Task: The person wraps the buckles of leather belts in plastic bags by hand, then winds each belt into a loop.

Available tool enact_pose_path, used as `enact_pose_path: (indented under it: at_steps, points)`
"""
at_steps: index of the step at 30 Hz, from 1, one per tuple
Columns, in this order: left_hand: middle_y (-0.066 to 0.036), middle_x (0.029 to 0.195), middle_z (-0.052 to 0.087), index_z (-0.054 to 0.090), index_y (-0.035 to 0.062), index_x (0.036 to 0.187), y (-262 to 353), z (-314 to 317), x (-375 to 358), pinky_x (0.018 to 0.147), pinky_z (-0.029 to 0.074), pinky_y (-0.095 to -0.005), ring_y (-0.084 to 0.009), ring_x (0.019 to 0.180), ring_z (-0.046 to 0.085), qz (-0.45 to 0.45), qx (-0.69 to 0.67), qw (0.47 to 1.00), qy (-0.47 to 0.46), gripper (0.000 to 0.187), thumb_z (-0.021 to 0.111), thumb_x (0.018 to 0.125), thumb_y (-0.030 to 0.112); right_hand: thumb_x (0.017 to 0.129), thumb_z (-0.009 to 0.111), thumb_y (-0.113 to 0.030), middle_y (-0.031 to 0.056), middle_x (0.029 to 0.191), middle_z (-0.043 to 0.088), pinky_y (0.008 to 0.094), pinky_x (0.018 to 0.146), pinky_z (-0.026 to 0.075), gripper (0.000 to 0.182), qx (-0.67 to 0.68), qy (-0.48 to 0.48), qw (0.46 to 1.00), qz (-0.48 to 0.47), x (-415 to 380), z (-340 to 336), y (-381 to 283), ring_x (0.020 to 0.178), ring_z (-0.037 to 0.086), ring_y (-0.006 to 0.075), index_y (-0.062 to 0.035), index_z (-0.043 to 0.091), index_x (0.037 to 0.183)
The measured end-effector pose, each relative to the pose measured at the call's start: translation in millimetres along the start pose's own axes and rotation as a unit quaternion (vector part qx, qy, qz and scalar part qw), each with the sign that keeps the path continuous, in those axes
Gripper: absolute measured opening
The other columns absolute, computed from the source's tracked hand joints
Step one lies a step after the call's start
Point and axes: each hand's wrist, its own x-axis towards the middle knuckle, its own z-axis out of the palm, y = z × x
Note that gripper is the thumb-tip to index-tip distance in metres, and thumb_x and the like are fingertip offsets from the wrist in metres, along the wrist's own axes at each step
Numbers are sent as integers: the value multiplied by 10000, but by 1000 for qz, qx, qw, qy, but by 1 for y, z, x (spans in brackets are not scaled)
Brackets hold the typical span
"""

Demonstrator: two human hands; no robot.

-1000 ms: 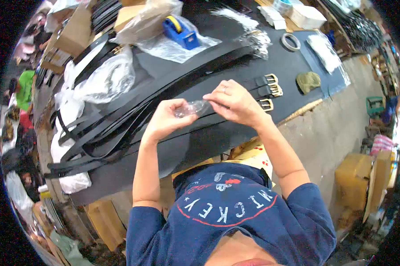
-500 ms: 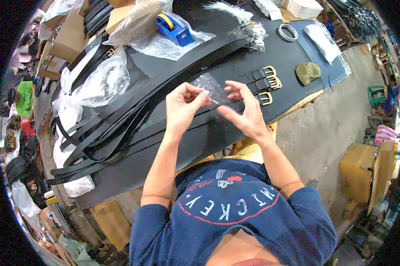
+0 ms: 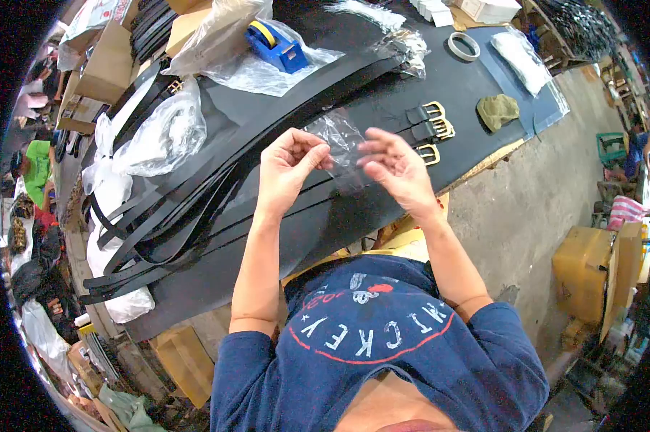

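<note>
A small clear plastic bag [image 3: 343,137] hangs between my hands above the black-topped table. My left hand [image 3: 290,167] is closed, pinching the bag's left edge between thumb and fingertips. Close to the bag's right side is my right hand [image 3: 399,169], slightly blurred, with its thumb and fingers apart; whether the fingertips touch the film I cannot make out. Several long black belts [image 3: 217,189] run across the table beneath my hands. Gold-coloured belt buckles [image 3: 440,122] lie just beyond my right hand.
At the back stands a blue tape dispenser [image 3: 278,49] on plastic sheeting. A tape roll [image 3: 463,47], an olive cloth item [image 3: 498,113] and a white packet [image 3: 521,61] lie to the right. Bundled clear plastic [image 3: 168,133] sits left. Cardboard boxes [image 3: 583,273] stand on the floor.
My left hand has shifted slightly left with the plastic bag, which now looks more spread out. My right hand's fingers have curled in a little beside it.
</note>
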Motion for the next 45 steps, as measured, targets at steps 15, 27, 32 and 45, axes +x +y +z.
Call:
enact_pose_path:
  at_steps: [15, 27, 32, 45]
  points:
    - [-71, 809, 667, 660, -18, 867, -30, 10, -18, 734, 490, -231, -120, 745, 625, -82, -51, 994, 53, 112, 657, 827, 86, 775, 697, -130, 92, 797, 615, 249, 631, 466, 151, -390, 10, 909, -145, 1, -20, -5, 702, 601, 170, -25, 664, 880]
    - [-117, 1021, 650, 639, 12, 924, -62, 10, -25, 876, 466, -296, -180, 959, 613, -73, -131, 989, 3, 104, 613, 859, 90, 727, 720, -366, 88, 657, 557, 353, 598, 450, 420, -496, 237, 832, 75, -9, -97, 13, 627, 559, 223, -7, 565, 881]
    - [-126, 1032, 647, 637, 11, 900, -68, 8, -22, 903, 446, -307, -179, 984, 600, -57, -115, 992, -6, 92, 608, 863, 90, 755, 694, -287, 97, 712, 569, 351, 611, 448, 333, -467, 228, 847, 113, -8, -112, 9, 648, 555, 225, -18, 559, 897]
    - [-131, 1147, 582, 644, 11, 878, -61, -7, -34, 888, 451, -313, -194, 1023, 577, -1, -16, 999, 28, 95, 667, 808, 71, 656, 603, 22, 110, 1138, 547, 403, 981, 350, 497, -684, -80, 693, -211, 52, -141, -23, 1165, 454, 302, -113, 543, 1131]
